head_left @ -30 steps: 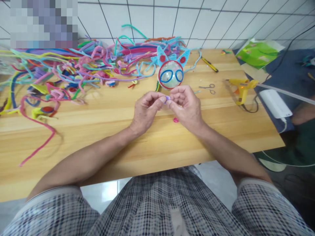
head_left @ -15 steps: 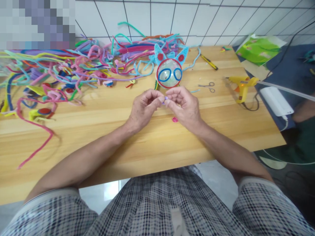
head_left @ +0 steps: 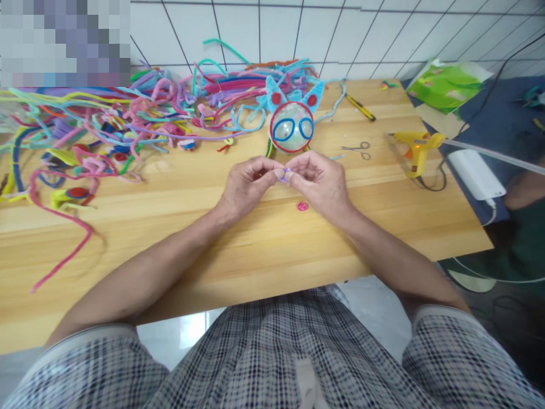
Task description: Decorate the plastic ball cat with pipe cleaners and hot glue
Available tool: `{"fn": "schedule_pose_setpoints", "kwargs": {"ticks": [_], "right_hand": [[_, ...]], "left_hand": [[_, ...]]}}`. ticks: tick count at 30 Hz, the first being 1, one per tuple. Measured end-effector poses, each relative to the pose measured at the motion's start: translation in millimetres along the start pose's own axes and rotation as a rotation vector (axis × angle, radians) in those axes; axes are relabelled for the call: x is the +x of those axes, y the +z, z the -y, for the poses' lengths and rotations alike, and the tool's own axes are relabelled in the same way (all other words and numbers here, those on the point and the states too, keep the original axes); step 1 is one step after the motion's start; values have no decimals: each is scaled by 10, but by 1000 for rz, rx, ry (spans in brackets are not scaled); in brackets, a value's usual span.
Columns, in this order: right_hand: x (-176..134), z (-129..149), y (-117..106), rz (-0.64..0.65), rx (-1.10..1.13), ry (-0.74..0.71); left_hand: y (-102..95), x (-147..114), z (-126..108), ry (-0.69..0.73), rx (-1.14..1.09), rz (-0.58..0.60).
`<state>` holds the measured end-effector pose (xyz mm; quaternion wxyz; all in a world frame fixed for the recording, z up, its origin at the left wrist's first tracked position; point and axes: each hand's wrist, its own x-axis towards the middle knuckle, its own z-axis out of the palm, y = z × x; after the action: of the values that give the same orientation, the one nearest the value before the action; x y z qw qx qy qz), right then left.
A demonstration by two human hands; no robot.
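Pink disc (head_left: 302, 206) flat on the desk (head_left: 255, 267), nearest the front edge, probably for easy reach. Just beyond, a purple piece (head_left: 284, 179) between left hand (head_left: 249, 184) and right hand (head_left: 323, 182), both closed in thumb-and-finger pinches on it, presumably for control over something so small; shape mostly hidden. Near the right edge, a yellow glue gun (head_left: 416, 149), nozzle inward, perhaps to suit the right hand. Scissors (head_left: 357, 149) farther from that edge. Past the hands, a clear ball (head_left: 292, 128) with blue ears (head_left: 271, 91), facing the front edge, probably for easy viewing. Along the back edge, heaped fuzzy stems (head_left: 149, 108), apparently for working room in front.
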<state>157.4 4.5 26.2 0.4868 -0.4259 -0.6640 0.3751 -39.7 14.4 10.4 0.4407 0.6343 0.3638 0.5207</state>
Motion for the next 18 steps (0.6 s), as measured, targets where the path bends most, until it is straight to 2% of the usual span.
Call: {"fn": "schedule_pose_setpoints", "kwargs": {"ticks": [8,13,18], "right_hand": [[60,-17,-114,80,-178,-134],[70,-58,-122,136,-204,-94],[77,-121,-95,160,-153,-118]], "left_hand": [[-121,55,-69,-152,25,206],[-128,54,-83,-223,18,252],[-143,70,-12,-250,-29,264]]}}
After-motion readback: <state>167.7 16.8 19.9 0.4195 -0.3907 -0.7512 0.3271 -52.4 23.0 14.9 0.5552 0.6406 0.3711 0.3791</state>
